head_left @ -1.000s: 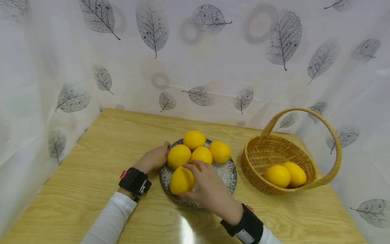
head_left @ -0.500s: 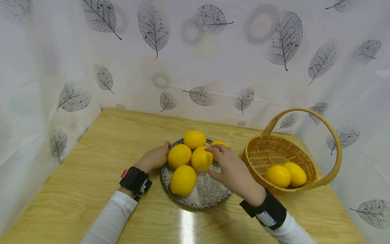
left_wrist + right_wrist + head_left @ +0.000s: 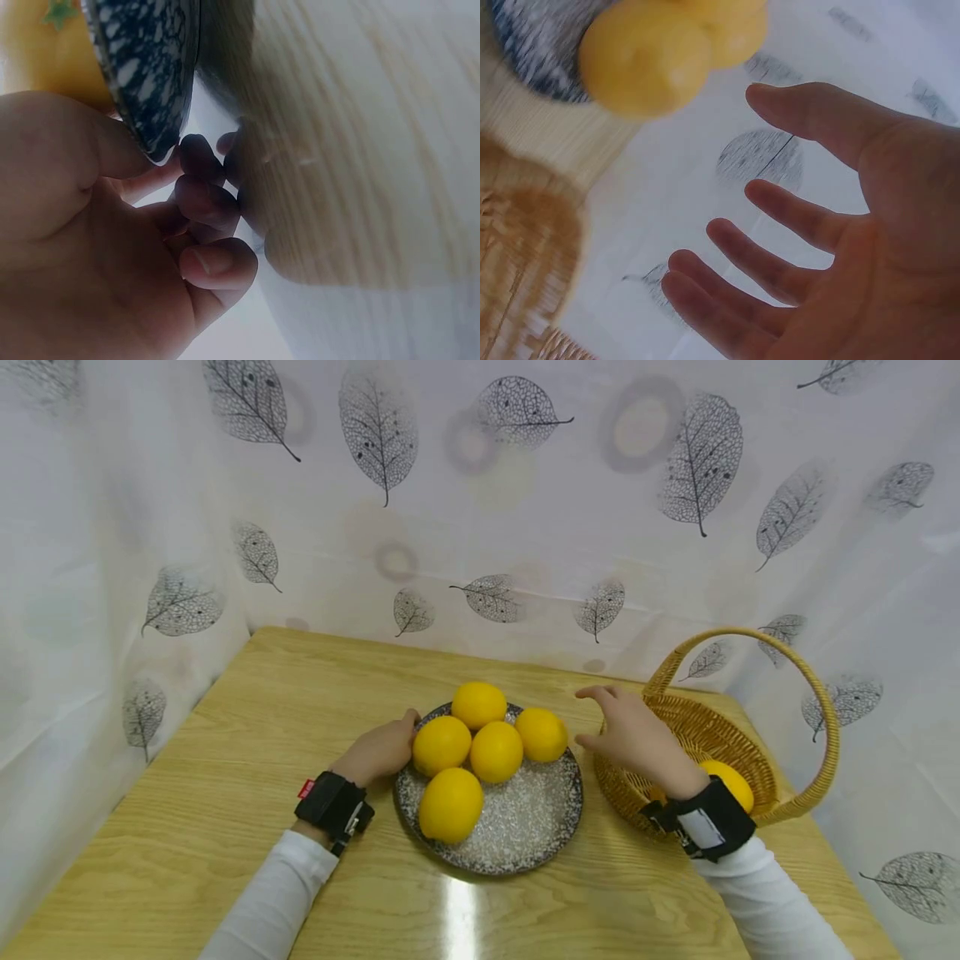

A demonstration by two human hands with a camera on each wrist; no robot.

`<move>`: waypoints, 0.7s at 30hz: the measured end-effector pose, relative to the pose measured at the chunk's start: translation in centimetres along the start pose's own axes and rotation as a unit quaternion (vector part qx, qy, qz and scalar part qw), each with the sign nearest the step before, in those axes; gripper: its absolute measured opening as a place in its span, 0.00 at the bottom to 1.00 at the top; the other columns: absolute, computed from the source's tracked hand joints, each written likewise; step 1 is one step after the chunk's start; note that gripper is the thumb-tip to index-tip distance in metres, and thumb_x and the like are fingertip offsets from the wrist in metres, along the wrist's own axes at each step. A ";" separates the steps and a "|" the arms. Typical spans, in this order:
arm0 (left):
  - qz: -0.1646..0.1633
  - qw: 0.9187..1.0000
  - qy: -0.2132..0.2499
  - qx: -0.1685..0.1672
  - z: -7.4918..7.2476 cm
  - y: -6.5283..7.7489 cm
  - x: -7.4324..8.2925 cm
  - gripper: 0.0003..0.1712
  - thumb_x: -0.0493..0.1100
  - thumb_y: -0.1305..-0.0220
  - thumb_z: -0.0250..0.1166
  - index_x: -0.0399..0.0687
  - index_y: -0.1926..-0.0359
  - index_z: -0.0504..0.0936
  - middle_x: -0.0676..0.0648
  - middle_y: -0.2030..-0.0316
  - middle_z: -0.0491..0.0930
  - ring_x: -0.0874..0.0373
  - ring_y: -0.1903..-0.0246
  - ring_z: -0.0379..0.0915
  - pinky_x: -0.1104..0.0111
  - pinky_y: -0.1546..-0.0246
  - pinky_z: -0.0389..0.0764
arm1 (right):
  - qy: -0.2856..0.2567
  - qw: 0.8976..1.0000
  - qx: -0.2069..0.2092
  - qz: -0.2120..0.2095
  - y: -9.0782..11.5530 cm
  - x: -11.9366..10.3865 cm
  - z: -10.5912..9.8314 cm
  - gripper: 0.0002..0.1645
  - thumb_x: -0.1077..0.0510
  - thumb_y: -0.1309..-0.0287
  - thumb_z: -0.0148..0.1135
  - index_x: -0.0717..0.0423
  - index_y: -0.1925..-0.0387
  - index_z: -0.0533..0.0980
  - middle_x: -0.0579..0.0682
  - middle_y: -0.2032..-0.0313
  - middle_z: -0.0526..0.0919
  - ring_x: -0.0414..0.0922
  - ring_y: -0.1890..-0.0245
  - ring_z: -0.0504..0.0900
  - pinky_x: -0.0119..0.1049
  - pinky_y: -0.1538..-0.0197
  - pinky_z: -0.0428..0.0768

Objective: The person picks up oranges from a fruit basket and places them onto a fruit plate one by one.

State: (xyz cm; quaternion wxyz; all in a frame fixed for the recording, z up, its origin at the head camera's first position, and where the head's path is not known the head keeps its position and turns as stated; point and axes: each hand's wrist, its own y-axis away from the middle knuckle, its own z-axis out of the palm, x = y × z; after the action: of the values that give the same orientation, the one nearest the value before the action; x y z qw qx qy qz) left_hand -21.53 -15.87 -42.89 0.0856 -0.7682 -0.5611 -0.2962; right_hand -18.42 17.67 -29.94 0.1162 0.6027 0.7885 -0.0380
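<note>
Several yellow lemons rest on a round speckled grey plate, grouped toward its left and back. My left hand holds the plate's left rim. In the left wrist view the thumb lies along the plate's edge and the curled fingers sit below it, just over the table. My right hand is in the air by the left rim of a wicker basket, its fingers spread with nothing between them. A lemon shows inside the basket, partly behind the right wrist.
The basket's tall arched handle rises on the right. Everything stands on a light wooden table. A white curtain with grey leaf prints closes off the back and sides.
My right hand has moved away from the lemons on the plate, rightward and back to the basket's near side, carrying nothing. The left hand stays at the plate's rim.
</note>
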 end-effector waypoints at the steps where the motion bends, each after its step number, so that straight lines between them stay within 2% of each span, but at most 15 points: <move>1: 0.001 1.000 -0.001 0.000 0.0 0.0 0.0 0.23 0.38 0.21 0.42 0.33 0.31 0.62 0.36 0.52 0.84 0.54 0.63 0.77 0.60 0.57 0.79 | 0.000 1.000 -0.001 0.006 -0.1 0.5 -0.2 0.38 0.52 0.37 0.68 0.58 0.30 0.67 0.71 0.32 0.69 0.65 0.44 0.76 0.62 0.40 0.75; 4: -0.003 1.000 -0.001 0.000 -0.1 0.0 0.1 0.23 0.39 0.20 0.41 0.34 0.31 0.62 0.36 0.50 0.84 0.53 0.62 0.76 0.59 0.56 0.79 | -0.003 1.000 -0.005 0.023 -0.3 2.2 -0.7 0.38 0.52 0.36 0.67 0.62 0.30 0.66 0.73 0.32 0.67 0.68 0.43 0.75 0.62 0.40 0.75; 6: -0.005 1.000 0.000 -0.001 -0.1 0.0 0.1 0.23 0.39 0.20 0.41 0.34 0.30 0.62 0.36 0.49 0.84 0.53 0.62 0.77 0.59 0.55 0.79 | -0.003 0.999 -0.007 0.034 -0.4 3.3 -0.9 0.39 0.51 0.35 0.66 0.63 0.30 0.66 0.74 0.32 0.66 0.71 0.36 0.69 0.64 0.39 0.73; 14: -0.004 1.000 -0.002 0.000 -0.2 0.2 0.2 0.23 0.39 0.20 0.41 0.33 0.31 0.62 0.34 0.48 0.83 0.52 0.61 0.77 0.58 0.55 0.80 | 0.014 0.998 -0.024 0.065 -1.1 7.3 -1.6 0.41 0.45 0.36 0.65 0.68 0.32 0.66 0.78 0.35 0.67 0.74 0.38 0.69 0.68 0.39 0.71; 21: -0.006 1.000 0.000 0.000 -0.2 0.3 0.3 0.23 0.38 0.21 0.41 0.33 0.31 0.62 0.35 0.49 0.84 0.53 0.61 0.77 0.58 0.55 0.79 | 0.013 0.994 -0.042 0.098 -1.0 9.8 -1.8 0.42 0.47 0.35 0.64 0.72 0.31 0.64 0.78 0.35 0.68 0.75 0.37 0.68 0.68 0.37 0.70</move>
State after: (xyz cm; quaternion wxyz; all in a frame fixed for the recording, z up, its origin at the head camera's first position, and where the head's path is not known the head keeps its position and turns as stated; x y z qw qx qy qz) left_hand -21.27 -15.87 -42.50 0.0837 -0.7647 -0.5660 -0.2963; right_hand -22.01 27.04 -30.52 0.1342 0.6725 0.7277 0.0146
